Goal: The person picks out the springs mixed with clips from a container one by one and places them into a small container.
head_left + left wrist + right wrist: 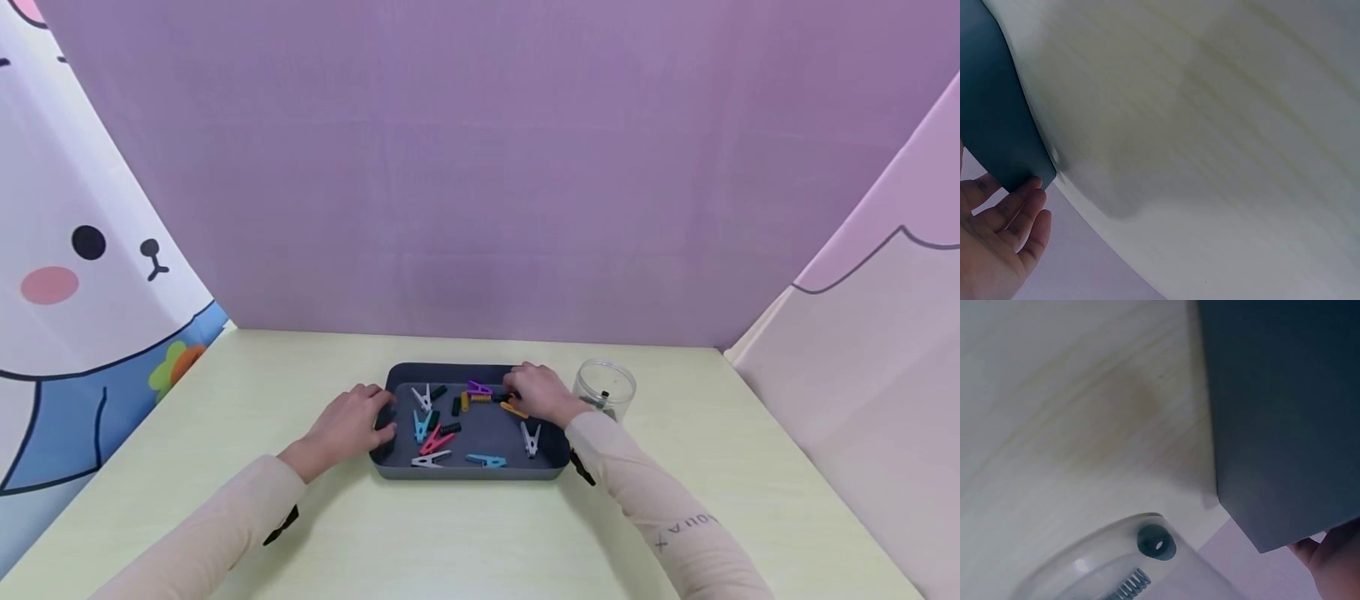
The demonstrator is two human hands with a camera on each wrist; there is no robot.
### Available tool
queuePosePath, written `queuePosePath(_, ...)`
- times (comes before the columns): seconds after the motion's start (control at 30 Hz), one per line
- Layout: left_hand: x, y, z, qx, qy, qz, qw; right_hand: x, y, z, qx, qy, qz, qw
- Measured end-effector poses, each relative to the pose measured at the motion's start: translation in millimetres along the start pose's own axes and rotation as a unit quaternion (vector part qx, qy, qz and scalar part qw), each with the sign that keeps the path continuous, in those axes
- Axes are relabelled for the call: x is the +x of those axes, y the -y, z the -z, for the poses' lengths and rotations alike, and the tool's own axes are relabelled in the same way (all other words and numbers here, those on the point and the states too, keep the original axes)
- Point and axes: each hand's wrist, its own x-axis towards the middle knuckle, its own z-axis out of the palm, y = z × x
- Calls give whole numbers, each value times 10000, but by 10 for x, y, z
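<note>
A dark grey tray (480,473) holds plastic clips in several colours, coil springs and small black pieces. My left hand (348,425) holds the tray's left wall, its fingers at the rim; the left wrist view shows fingertips (1034,183) against the outer wall. Over the far right corner, my right hand (542,393) reaches into the tray with bent fingers. Near its fingertips lie a yellow spring (481,398), a purple clip (479,387) and an orange clip (514,410). Whether those fingers pinch anything is hidden; the tray wall blocks most of them in the right wrist view.
A clear round jar (606,382) stands just right of the tray, behind my right wrist, with a black piece (1156,542) and a dark spring (1130,586) inside. The pale table (450,533) meets a purple cloth backdrop (480,208) at its far edge.
</note>
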Motion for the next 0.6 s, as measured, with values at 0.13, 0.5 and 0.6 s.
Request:
queuePosePath(0.13, 2, 0, 0, -1, -6, 10, 10000, 24, -7, -19, -35, 57, -66, 10000)
queuePosePath(0.5, -3, -2, 6, -45, 64, 50, 10000, 37, -15, -34, 188, 168, -39, 9997)
queuePosePath(0.6, 3, -3, 5, -46, 49, 41, 10000, 37, -18, -38, 252, 184, -78, 9995)
